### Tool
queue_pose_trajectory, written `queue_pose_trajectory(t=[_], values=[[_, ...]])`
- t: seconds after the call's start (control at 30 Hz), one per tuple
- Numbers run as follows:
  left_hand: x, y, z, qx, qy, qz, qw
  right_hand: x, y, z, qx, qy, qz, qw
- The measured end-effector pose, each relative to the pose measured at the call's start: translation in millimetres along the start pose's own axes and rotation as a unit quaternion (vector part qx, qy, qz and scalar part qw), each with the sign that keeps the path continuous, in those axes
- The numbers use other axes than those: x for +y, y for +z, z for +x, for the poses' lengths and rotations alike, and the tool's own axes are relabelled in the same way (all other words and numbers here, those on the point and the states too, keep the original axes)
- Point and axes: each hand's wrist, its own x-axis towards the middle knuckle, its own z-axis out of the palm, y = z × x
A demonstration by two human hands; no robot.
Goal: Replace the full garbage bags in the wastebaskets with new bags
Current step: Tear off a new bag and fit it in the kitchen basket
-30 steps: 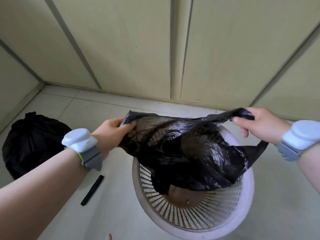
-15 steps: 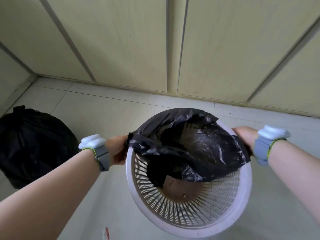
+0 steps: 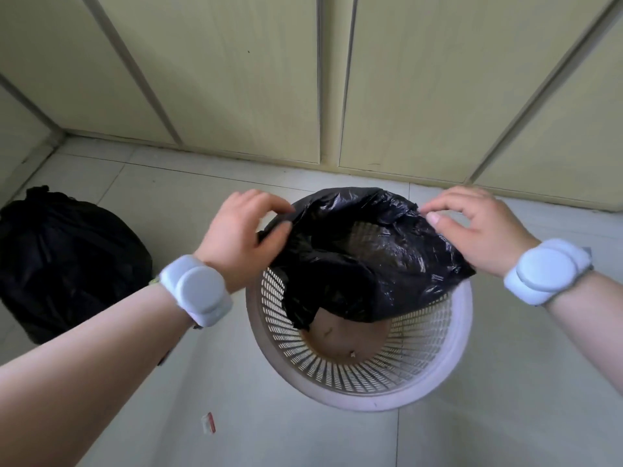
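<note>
Left hand point(image 3: 242, 230): your fingers are curled, thumb and fingertips pinching the bag's hem at the far-left edge of the rim.
Right hand point(image 3: 482, 230): your fingers are curled over the hem at the far-right edge, thumb tucked under. It reads as a pinch, though motion blur softens it.
New bag point(image 3: 371, 257): black film draped over the far half of the wastebasket point(image 3: 448, 348). Its body sags inside and the near half of the rim is bare.
Full bag point(image 3: 67, 264): tied off and resting on the floor toward its left edge, well apart from the basket.
Risk, slipping hem: if you let go before the hem is folded over the rim all the way round, the film will likely slide back into the basket.
Risk, tearing: the film looks thin, and stretching it hard toward the near edge could split it on the lattice.
Risk, tipping: the basket looks light, so an uneven tug from one hand may drag or tilt it on the tiles.
Risk, bunching: the bag's bottom is crumpled high up, and trapped air could keep it from seating.
Hidden: your fingertips beyond the hem, the far rim under the film, and the bag's closed end.
Hard to make out: the small scrap point(image 3: 208, 423) near the floor's near edge, and specks on the basket's base.
</note>
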Motion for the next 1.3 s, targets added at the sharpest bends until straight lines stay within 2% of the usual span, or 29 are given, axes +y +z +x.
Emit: queue_pose_trajectory(t=[0.07,0.2,0.37,0.53,0.7,0.83,0.93,1.1,1.2,1.3], values=[[8.3,10.5,0.5,-0.049,0.081,0.075,0.993,-3.0,4.1,-3.8,-0.013,-0.067,-0.047,0.997],[13.9,28.3,-14.4,-0.104,0.15,0.186,0.965,0.7,5.9,-20.1,-0.03,-0.156,-0.082,0.984],[8.2,34.5,-37.9,-0.096,0.167,0.167,0.967,12.0,11.3,-39.0,-0.057,-0.219,-0.153,0.962],[-2.9,37.3,-32.5,-0.01,0.16,0.113,0.981,10.9,21.0,-29.6,0.032,-0.188,-0.158,0.969],[-21.7,25.7,23.2,0.081,0.094,0.195,0.973,8.6,22.8,4.7,0.079,-0.135,-0.156,0.975],[-12.9,25.6,9.5,0.1,0.148,0.169,0.969,-0.4,24.5,-1.4,0.125,-0.176,-0.162,0.963],[-16.6,28.5,-23.7,0.096,0.179,0.156,0.967,0.6,33.0,-26.0,0.121,-0.209,-0.167,0.956],[-30.5,34.5,-32.5,0.07,0.146,0.139,0.977,6.2,42.2,-32.2,0.135,-0.203,-0.161,0.956],[-26.9,36.4,-18.0,0.094,0.113,0.151,0.977,1.5,40.0,-25.7,0.166,-0.192,-0.185,0.949],[-24.3,32.8,-21.4,0.126,0.166,0.153,0.966,0.1,38.0,-33.0,0.175,-0.242,-0.194,0.934]])
